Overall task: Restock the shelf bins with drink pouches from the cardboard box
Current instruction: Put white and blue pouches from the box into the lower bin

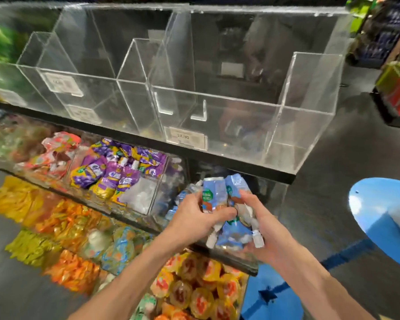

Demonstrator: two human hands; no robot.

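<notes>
Far left, purple pouches (111, 174) fill their own compartment. The left hand (192, 219) curls its fingers round one side of a bunch of blue pouches (217, 192). The right hand (263, 232) grips the other side, thumb pressed on top. The bunch's long axis points away from the person, white caps nearest the wrists. Its bin (169, 199) lies just beyond and below, nearer the left hand. The cardboard box is out of view.
</notes>
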